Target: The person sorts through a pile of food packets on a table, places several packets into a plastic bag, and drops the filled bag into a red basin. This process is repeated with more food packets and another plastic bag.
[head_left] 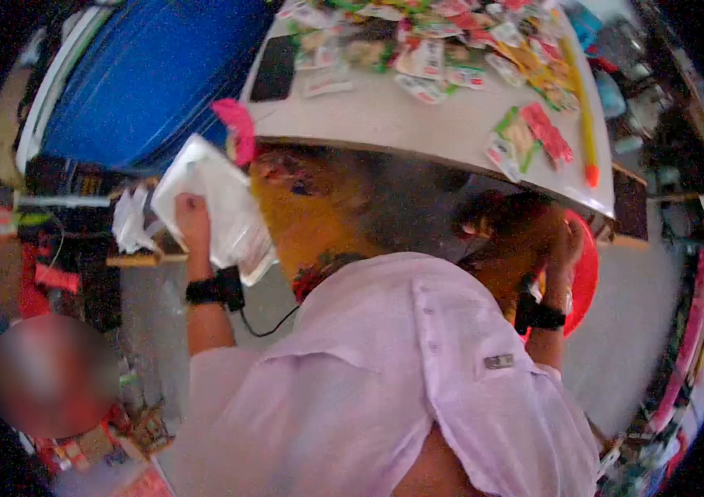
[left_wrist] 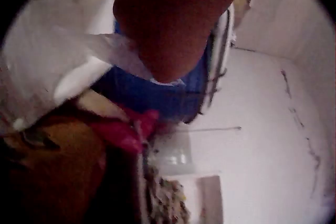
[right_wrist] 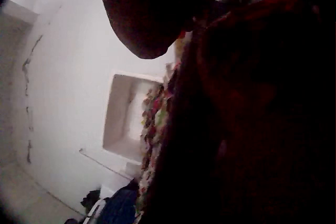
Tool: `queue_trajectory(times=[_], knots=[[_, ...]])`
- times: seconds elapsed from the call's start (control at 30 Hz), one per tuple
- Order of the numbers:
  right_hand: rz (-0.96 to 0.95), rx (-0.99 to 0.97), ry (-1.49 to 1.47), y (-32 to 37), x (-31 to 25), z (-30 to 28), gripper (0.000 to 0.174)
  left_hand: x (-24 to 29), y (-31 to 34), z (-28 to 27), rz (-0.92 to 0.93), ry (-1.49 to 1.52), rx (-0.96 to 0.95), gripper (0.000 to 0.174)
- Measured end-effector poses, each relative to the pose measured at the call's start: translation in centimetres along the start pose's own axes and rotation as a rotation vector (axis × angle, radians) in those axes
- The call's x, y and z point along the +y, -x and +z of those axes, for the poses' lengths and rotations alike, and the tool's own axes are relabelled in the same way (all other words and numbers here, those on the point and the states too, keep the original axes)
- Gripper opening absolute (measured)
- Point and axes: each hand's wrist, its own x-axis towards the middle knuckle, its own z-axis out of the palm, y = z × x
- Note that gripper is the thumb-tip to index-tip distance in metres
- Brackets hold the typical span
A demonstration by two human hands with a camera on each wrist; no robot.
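My left hand [head_left: 193, 222] grips a white tray [head_left: 218, 186] with clear plastic over it, left of the table's near edge. In the left wrist view, the clear plastic [left_wrist: 123, 53] stretches from the white tray [left_wrist: 86, 3] to the hand [left_wrist: 168, 45], whose fingers are mostly in shadow. My right hand [head_left: 564, 248] is low at the right, overlapping a red tub [head_left: 585, 269] in the head view. The right wrist view shows that hand [right_wrist: 149, 19] only as a dark shape, and I cannot tell whether it holds anything.
Many small colourful food packets [head_left: 422, 62] cover the back of the white table [head_left: 352, 124]. A black phone [head_left: 273, 70] lies at its left, a yellow stick [head_left: 581, 108] along its right. A blue tub [head_left: 153, 74] stands left, near a pink cloth [head_left: 238, 131]. A cable [head_left: 265, 333] hangs below.
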Motion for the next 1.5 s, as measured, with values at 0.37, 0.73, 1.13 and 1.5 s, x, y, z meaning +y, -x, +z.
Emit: queue_trajectory(times=[0.37,0.73,1.13,1.5], knots=[[-0.105,-0.445,-0.228,0.1,-14.2,11.3,0.025,25.8,1.6,1.8,0.270,0.424,-0.287,0.026],[-0.356,-0.493,-0.022,-2.2,-10.2,21.8,0.026,31.3,7.2,8.3,0.453,0.473,-0.657,0.030],[-0.566,-0.172,0.847,-5.6,-9.2,12.8,0.029,31.7,6.7,10.6,0.487,0.348,-0.460,0.025],[-0.464,-0.645,0.830,-5.3,-9.5,10.9,0.028,33.3,6.9,11.8,0.630,0.104,-0.496,0.012]])
